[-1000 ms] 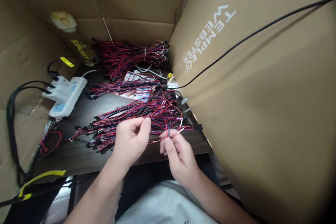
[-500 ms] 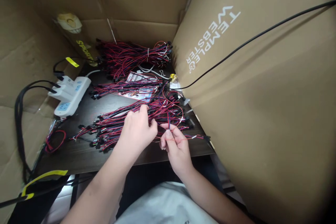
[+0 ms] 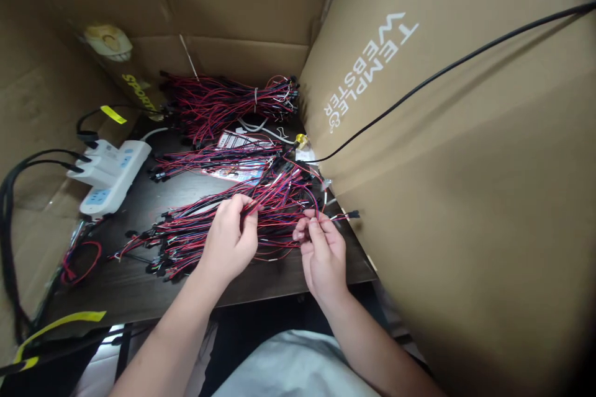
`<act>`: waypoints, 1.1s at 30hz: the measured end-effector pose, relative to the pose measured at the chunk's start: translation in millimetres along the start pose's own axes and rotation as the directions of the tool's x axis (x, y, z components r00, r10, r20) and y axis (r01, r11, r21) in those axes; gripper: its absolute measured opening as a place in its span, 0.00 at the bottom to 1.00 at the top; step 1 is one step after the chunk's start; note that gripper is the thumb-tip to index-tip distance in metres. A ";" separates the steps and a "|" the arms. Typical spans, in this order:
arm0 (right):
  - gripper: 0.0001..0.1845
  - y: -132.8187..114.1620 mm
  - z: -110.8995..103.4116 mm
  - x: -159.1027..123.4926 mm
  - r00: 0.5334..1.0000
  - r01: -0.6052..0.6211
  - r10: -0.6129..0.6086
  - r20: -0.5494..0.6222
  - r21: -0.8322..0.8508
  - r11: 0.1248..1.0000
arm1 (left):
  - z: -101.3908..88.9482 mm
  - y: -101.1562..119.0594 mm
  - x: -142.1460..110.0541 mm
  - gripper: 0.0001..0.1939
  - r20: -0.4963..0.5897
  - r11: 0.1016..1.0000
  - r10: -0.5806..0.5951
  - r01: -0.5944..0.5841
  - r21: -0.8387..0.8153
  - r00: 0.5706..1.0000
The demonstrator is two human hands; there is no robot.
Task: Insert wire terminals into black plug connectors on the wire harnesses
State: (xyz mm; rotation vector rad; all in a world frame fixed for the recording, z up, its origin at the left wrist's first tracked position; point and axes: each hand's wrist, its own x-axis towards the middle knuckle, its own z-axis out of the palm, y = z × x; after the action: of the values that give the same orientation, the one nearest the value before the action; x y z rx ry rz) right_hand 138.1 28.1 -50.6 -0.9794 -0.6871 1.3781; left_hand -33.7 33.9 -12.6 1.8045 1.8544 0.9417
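From my remote end I had both hands in over the front pile of wires [image 3: 186,239], on the near part of the dark table [image 3: 195,293]. L hand [image 3: 230,236] was closed, thumb against index, gripping a bunch of wires [image 3: 266,196] that ran up and to the R; prob. held near one end of the grip so the loose lengths fanned clear of the palm. R hand [image 3: 323,254] was pinched too, fingertips on a thin lead [image 3: 318,206], approx. level w/ the L; a fingertip hold made sense to me, as the stuff was too fine for a fist. Couldn't tell if both held the same wire.

Behind, the middle bundle [image 3: 209,160] lay across a printed sheet [image 3: 239,173], which maybe set it apart. The back bundle [image 3: 200,105] had a white tie [image 3: 256,97] near its R end, presumably to stop strands straying. Power strip [image 3: 135,155] sat off L, prob. to keep its cords out of the work.
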 end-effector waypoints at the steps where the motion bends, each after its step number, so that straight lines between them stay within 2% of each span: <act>1: 0.13 0.4 1.0 -1.0 1.000 0.002 -0.001 -0.011 0.006 1.000 | -1.7 0.8 -2.0 0.11 0.002 0.998 -0.010 0.011 -0.069 1.000; 4: 0.13 -1.4 4.1 -3.3 1.000 -0.014 0.015 -0.002 0.008 1.000 | -6.8 3.6 -3.4 0.13 -0.016 0.983 -0.016 0.012 -0.184 1.000; 8: 0.15 -9.2 6.8 -1.7 1.000 -0.008 0.008 -0.021 0.014 1.000 | -11.1 5.5 -0.7 0.13 -0.048 0.982 0.093 -0.100 -0.163 0.994; 12: 0.15 -16.8 7.1 2.2 0.993 0.069 -0.067 -0.093 0.026 0.997 | -11.2 3.2 -4.1 0.16 -0.057 0.968 0.169 -0.176 -0.181 0.984; 15: 0.14 -19.0 7.0 2.0 0.981 0.151 -0.147 -0.128 0.016 0.988 | -9.0 1.6 -9.0 0.19 -0.139 0.968 0.088 -0.118 -0.221 0.986; 18: 0.14 -18.3 5.2 -1.6 0.968 0.217 -0.216 -0.131 -0.006 0.976 | -7.2 2.2 -11.2 0.19 -0.162 0.976 -0.024 -0.012 -0.215 0.986; 23: 0.13 -10.8 -3.5 -6.1 0.970 0.236 -0.240 -0.038 -0.082 0.968 | -3.7 4.0 -6.6 0.19 -0.202 0.986 -0.074 0.040 -0.165 0.977; 28: 0.11 -4.6 -9.9 -3.0 0.973 0.230 -0.225 0.047 -0.203 0.952 | 4.8 2.5 -1.6 0.17 -0.187 0.997 0.063 -0.070 -0.031 0.980; 33: 0.11 -5.3 -13.8 1.8 0.956 0.284 -0.295 -0.012 -0.227 0.931 | 13.3 -4.9 -0.5 0.19 -0.085 0.962 0.260 -0.251 0.103 0.962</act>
State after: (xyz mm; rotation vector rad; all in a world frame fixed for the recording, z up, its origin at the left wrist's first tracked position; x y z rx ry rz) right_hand 152.8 28.0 -52.6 -1.0354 -0.9280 1.0313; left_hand -28.0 36.3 -25.4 2.1289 1.7750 1.0676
